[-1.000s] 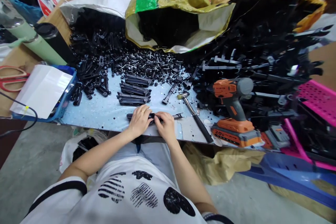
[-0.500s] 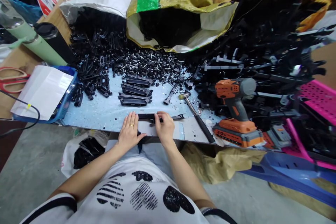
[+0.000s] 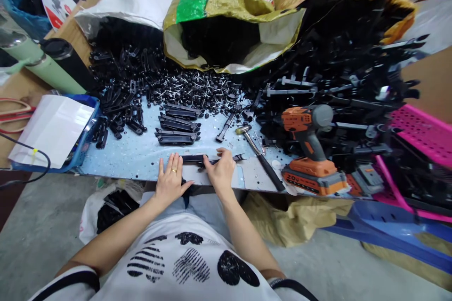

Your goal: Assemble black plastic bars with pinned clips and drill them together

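A long black plastic part (image 3: 192, 158) lies along the front edge of the workbench. My left hand (image 3: 171, 180) rests flat against its left end, fingers stretched out and thumb apart. Around its right half, the thumb and fingers of my right hand (image 3: 220, 170) are closed; a thin forked tip (image 3: 239, 157) sticks out beyond them. Part of the piece is hidden under both hands. Just behind it sit several similar black parts (image 3: 177, 138) in a stack, with a single one (image 3: 226, 127) lying at a slant to their right.
Right of my hands lie a hammer (image 3: 263, 162) and an orange cordless drill (image 3: 310, 150) standing on its battery. Small pins (image 3: 197, 89) are heaped at the back, before an open gold sack (image 3: 282, 33). A blue basket (image 3: 76, 162) is at left, a pink basket (image 3: 423, 127) at right.
The view has shifted slightly. My left hand's fingers have spread a little more on the part's left end. The right hand keeps its hold, and the part has stayed in place.
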`<state>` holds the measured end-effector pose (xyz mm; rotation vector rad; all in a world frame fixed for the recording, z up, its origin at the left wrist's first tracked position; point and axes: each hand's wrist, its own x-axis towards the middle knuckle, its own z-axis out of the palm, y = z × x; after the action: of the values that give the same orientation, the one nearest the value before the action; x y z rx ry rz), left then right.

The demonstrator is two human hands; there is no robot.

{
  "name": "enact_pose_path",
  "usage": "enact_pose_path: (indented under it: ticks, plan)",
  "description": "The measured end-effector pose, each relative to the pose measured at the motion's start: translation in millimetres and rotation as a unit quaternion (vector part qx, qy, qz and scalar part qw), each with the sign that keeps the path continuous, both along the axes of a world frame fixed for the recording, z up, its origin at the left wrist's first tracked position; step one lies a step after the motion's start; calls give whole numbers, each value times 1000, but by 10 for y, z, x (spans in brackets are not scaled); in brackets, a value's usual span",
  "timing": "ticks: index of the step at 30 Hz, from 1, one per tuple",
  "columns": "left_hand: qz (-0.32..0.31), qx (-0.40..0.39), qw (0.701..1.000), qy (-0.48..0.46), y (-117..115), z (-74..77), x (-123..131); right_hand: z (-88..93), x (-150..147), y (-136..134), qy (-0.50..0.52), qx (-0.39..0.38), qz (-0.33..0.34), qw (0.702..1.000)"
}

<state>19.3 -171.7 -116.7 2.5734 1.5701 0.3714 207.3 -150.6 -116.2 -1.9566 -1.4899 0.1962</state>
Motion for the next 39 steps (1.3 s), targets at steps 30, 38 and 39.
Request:
enact_pose_path:
  ticks: [30, 38, 39]
  plan:
    - [274, -443, 608, -599, 525, 371, -467, 499, 679, 610, 94, -155, 390, 903]
    - [210, -369, 750, -507, 587, 384, -334, 733, 458, 582, -140, -165, 442, 871]
    - [189, -343, 789, -473, 584, 379, -316, 764, 417, 574, -171, -169, 443, 864]
